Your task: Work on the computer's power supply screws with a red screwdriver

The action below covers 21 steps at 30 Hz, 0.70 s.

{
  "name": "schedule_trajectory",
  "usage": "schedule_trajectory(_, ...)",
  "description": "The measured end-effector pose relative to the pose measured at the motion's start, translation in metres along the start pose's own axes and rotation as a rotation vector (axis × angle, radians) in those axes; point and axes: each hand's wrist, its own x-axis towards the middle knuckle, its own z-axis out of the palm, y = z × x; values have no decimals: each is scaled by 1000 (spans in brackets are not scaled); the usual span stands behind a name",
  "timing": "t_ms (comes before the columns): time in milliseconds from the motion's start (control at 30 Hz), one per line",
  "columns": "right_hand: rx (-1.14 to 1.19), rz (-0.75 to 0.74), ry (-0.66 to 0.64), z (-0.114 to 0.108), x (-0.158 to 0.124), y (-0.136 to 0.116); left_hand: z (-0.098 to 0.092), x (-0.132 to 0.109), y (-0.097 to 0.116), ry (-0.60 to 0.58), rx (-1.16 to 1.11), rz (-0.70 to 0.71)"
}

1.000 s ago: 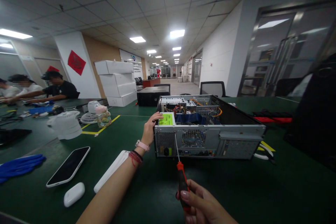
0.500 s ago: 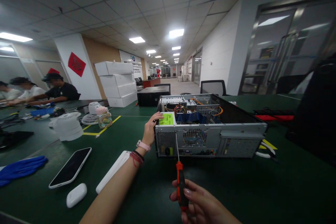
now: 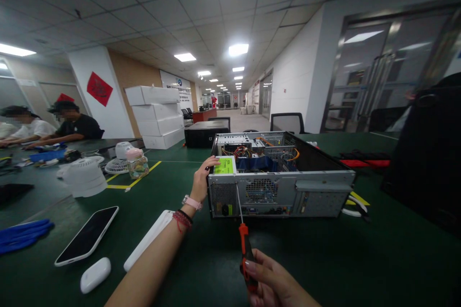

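An opened computer case (image 3: 324, 189) lies on its side on the green table, its rear panel towards me. My left hand (image 3: 202, 177) grips its near left corner, the fingers over the top of the power supply (image 3: 224, 166), which bears a bright green label. My right hand (image 3: 268, 276) is closed around the handle of a red and black screwdriver (image 3: 244, 244). Its shaft points up and away, with the tip against the rear panel at the power supply's upper right corner. Whether a screw sits under the tip is too small to tell.
Left of my forearm lie a long white object (image 3: 149, 240), a phone (image 3: 87, 235), a white earbud case (image 3: 95, 275) and blue gloves (image 3: 25, 236). White boxes (image 3: 158, 117) are stacked farther back. A black bag-like object (image 3: 425, 168) stands at right. People (image 3: 77, 124) sit at far left.
The whole view has shifted slightly. My right fingers have changed their hold on the screwdriver handle, fewer showing on its left side. The tip and my left hand keep their places on the case.
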Motion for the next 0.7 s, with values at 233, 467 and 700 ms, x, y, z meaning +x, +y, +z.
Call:
schedule_trajectory(233,-22,18,-28,0,-3,-4,0,-1,-4,-9,5,-9)
schedule_trajectory(467,-20,19,-43,3,-5,-7,-1,-2,-9,-9,-15,21)
schedule_trajectory(700,-1,62,-36,3,-6,-7,0,-2,-7,3,1,18)
